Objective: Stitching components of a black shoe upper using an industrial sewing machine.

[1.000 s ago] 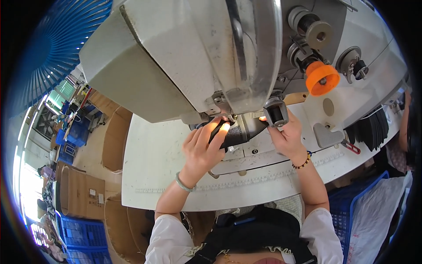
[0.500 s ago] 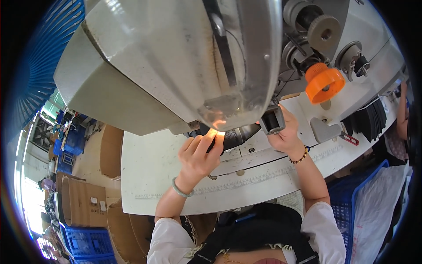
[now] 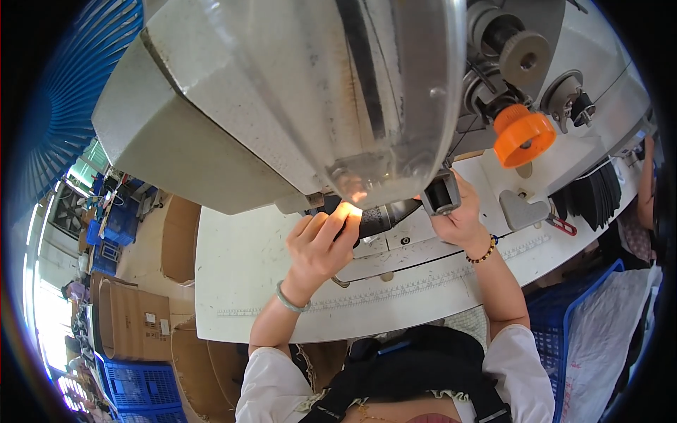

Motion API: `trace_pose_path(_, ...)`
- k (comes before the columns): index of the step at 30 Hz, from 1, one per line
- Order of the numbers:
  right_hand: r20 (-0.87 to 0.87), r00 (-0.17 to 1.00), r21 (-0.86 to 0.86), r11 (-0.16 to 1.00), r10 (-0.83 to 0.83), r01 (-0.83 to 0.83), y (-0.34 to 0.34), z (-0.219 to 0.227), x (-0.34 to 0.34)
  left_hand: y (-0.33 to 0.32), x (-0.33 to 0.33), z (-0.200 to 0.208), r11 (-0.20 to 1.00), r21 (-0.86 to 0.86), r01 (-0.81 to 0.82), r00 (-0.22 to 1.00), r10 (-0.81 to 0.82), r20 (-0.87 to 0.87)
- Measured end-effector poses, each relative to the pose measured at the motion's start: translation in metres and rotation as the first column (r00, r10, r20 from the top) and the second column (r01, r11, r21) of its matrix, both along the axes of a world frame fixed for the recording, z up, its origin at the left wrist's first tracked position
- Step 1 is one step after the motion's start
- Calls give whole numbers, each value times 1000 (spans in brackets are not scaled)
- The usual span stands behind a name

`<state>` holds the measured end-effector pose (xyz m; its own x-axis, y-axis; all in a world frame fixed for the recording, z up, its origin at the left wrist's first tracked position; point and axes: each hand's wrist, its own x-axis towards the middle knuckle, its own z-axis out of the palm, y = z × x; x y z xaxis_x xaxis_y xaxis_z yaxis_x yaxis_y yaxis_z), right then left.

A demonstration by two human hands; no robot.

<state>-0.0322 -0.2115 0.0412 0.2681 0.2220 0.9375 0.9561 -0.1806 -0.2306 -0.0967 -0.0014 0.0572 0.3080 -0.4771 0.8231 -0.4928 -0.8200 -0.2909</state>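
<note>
A sewing machine head [image 3: 233, 92] fills the upper middle, and its lamp throws a bright glow near the needle area. A dark grey-black fabric piece [image 3: 378, 221] lies under it on the white machine table [image 3: 240, 268]. My left hand [image 3: 321, 243] pinches the left part of this piece, fingers closed and lit by the lamp. My right hand [image 3: 460, 215] is at the piece's right end, behind a black-and-metal machine part [image 3: 441, 195]. That part hides most of its fingers, so its grip does not show.
An orange knob [image 3: 523, 137] juts from the machine at right. A stack of black pieces [image 3: 594, 194] and red-handled snips [image 3: 562, 225] lie on the right of the table. Blue crates [image 3: 144, 384], cardboard boxes [image 3: 134, 321] and a blue fan [image 3: 77, 92] are at left.
The machine head appears slightly farther right in the view. Both hands stay almost in place, with the left still pinching the fabric piece.
</note>
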Motion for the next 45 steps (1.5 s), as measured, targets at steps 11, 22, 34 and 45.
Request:
trace_pose_path(11, -158, 986, 46, 998, 51, -44, 2, 1, 0, -1, 5, -2, 993, -116, 36, 999, -39, -24)
trace_pose_path(22, -151, 987, 91, 995, 58, -45, 5, 0, -2, 9, 15, -14, 983, -146, 116, 993, -118, -5)
trace_pose_path(34, -200, 979, 86, 996, 35, -18, 8, 5, 1, 13, 21, -18, 978, -192, 83, 997, -82, 12)
trace_pose_path(45, -215, 977, 33, 999, -4, 11, 6, 4, 2, 13, 31, -21, 965, -235, 117, 992, -100, 80)
